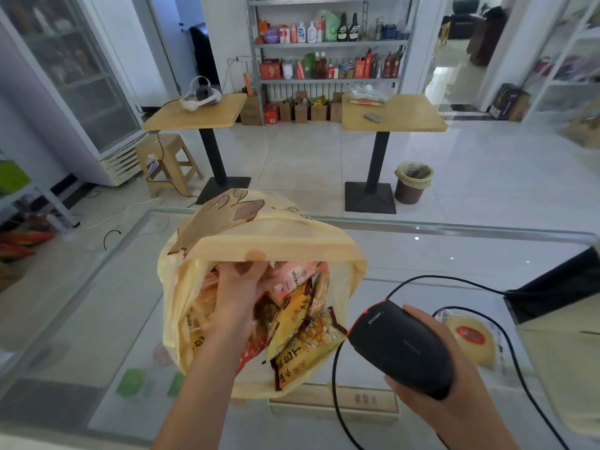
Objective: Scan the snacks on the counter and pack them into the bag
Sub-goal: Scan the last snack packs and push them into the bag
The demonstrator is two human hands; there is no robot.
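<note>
**Snacks fill the bag as scanner waits at glass desk**

A person stands at a glass desk (422, 254) in a small shop, seen from a head-worn camera looking down at both bare hands. At left of centre, a pale yellow plastic bag (276, 235) stands open on the desk, its printed far wall raised and folded over the mouth. The left hand (237, 293) reaches down into the opening, its fingertips hidden under the folded edge among the packets, so whether its grip is closed on anything cannot be told. Inside the bag lie several snacks: a pink packet (295, 277) near the top, just beside the hand, and a yellow packet (305, 345) with large printed characters, tilted and leaning out over the near rim. More wrappers show dimly through the bag's left wall.

To the right, the right hand (431, 394) has its grip clamped on a black barcode scanner (396, 349), fingers wrapped round the handle and the head pointed toward the bag. A black cable (454, 280) loops from the scanner across the desk toward a dark device at the far right edge. Just beyond the scanner, a round pastry (470, 339) in clear wrap with a red label lies flat on the desk, apart from the bag.

Behind the desk stand two wooden café tables (399, 115), a lined bin (412, 183) and stocked shelves (331, 43).
</note>
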